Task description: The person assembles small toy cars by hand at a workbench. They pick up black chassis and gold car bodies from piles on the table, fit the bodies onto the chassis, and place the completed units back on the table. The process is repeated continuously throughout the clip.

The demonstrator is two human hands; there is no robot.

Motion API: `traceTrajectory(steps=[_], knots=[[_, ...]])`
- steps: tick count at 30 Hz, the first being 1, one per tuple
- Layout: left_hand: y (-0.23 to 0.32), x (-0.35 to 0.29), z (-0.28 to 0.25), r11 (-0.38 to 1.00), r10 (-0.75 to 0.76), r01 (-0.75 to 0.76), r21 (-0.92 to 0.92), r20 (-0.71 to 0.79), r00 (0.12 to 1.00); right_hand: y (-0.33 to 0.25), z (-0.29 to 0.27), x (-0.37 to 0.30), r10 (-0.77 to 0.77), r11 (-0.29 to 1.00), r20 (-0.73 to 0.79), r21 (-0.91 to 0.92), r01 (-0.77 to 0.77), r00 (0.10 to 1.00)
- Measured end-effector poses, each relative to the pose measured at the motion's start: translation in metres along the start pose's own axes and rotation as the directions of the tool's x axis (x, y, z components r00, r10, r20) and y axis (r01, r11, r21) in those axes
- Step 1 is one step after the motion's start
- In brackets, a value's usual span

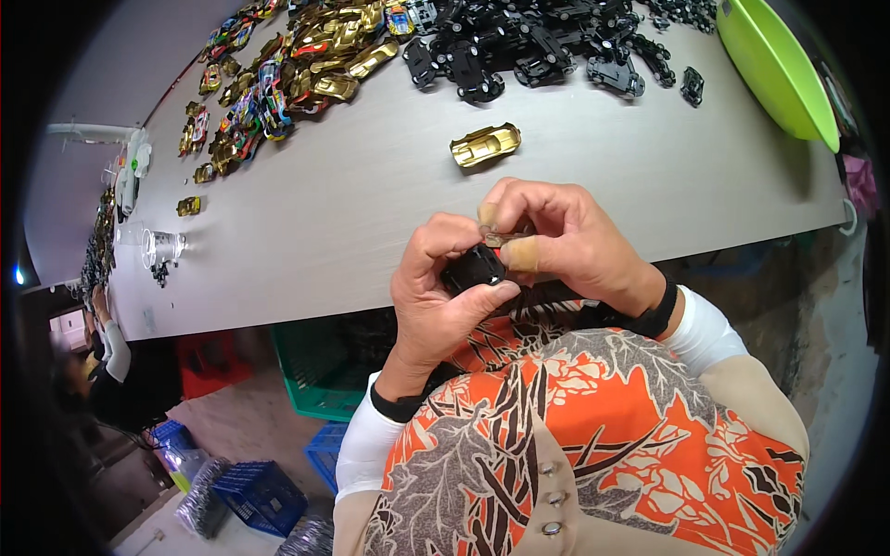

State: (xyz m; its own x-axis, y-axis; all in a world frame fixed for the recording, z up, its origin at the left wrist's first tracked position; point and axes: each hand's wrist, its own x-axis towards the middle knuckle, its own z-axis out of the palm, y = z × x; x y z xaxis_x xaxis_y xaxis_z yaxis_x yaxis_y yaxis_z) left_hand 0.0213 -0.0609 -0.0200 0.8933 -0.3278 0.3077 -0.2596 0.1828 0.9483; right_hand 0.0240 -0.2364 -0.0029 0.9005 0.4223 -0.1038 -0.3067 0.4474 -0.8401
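My left hand is closed around a black toy car part, thumb along its near side. Right beside it, my right hand pinches a small see-through piece between thumb and forefinger, both wrapped in tan tape. The two hands almost meet in front of my chest, at the table's near edge. A bit of red shows between the black part and my right thumb; I cannot tell what it belongs to. Beyond my hands lies a single gold toy car body on the grey table.
Gold and coloured car bodies are heaped at the far left, black chassis at the far middle. A lime green basin stands at the right. Clear plastic cups sit left. Below are a green crate and blue crates. Another person works at left.
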Motion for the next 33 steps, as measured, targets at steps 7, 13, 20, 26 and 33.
traceTrajectory(steps=[7, 13, 20, 26, 33], knots=[[-0.002, -0.005, 0.000, 0.999, -0.030, 0.030, -0.035, -0.008, 1.000, -0.001, 0.004, -0.002, 0.063, 0.996, -0.016, 0.060, -0.062, 0.998], [0.012, 0.005, 0.001, 0.940, -0.338, 0.338, -0.036, 0.000, 0.941, 0.000, 0.004, -0.002, -0.006, 1.000, -0.117, -0.009, 0.005, 0.993], [0.012, 0.004, -0.003, 0.927, -0.374, 0.373, 0.028, 0.030, 0.927, -0.001, -0.005, -0.002, -0.095, 0.950, 0.068, -0.291, 0.111, 0.993], [0.022, 0.006, -0.009, 0.833, -0.540, 0.543, -0.107, 0.061, 0.840, -0.013, -0.002, -0.004, 0.047, 0.970, -0.011, -0.240, -0.048, 0.999], [0.013, 0.000, -0.014, 0.878, -0.457, 0.465, -0.113, 0.089, 0.885, -0.010, 0.001, -0.005, 0.054, 0.972, 0.023, -0.232, -0.047, 0.998]])
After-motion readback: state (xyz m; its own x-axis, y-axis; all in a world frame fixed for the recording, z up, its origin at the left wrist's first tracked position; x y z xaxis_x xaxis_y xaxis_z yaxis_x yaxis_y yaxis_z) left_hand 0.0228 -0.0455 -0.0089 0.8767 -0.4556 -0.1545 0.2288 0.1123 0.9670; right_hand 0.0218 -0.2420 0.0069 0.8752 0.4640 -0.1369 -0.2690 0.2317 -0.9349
